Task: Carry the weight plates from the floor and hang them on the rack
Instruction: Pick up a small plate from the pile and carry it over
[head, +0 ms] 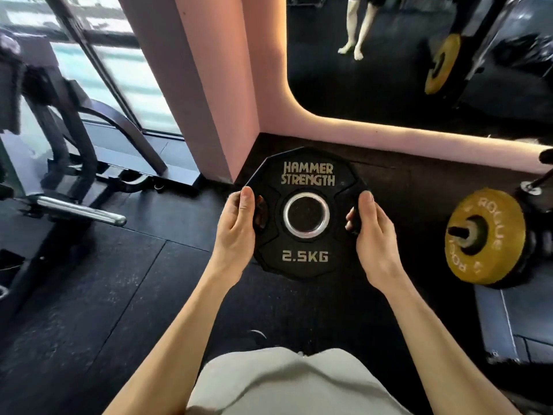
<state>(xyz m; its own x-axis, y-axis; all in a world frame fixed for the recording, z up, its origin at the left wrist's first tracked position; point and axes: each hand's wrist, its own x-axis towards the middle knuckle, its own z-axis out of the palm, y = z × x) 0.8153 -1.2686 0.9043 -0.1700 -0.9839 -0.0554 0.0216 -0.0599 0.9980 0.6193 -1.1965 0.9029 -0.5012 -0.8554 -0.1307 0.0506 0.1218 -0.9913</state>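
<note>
The black rubber floor (pixel 125 295) fills most of what I see, running up to a pink wall (pixel 215 85) that turns a corner just beyond my hands. Set into that wall on the right is a mirror (pixel 389 70), dark with the reflected floor, a pair of bare legs and a yellow plate. To my left stands a dark gym machine (pixel 59 130) in front of a bright window, with a chrome peg (pixel 86 211) sticking out from it towards me, bare of any plate. At the right edge a yellow plate (pixel 486 236) marked ROGUE sits on a short dark post, low to the floor, with darker plates stacked behind it.

Between my two hands, held up off the floor in front of the wall corner, is the black weight plate (pixel 306 215). It faces me flat, lettering upright: HAMMER STRENGTH on top, 2.5KG below, a steel-ringed hole in the middle. My left hand (pixel 236 229) grips its left edge, thumb lying up the front face and fingers hidden behind it. My right hand (pixel 372 232) grips the right edge, with fingers curled through the grip slot there. The hands are well apart, one on each side of the plate, both closed around it. My pale shorts (pixel 284 381) show at the bottom.
</note>
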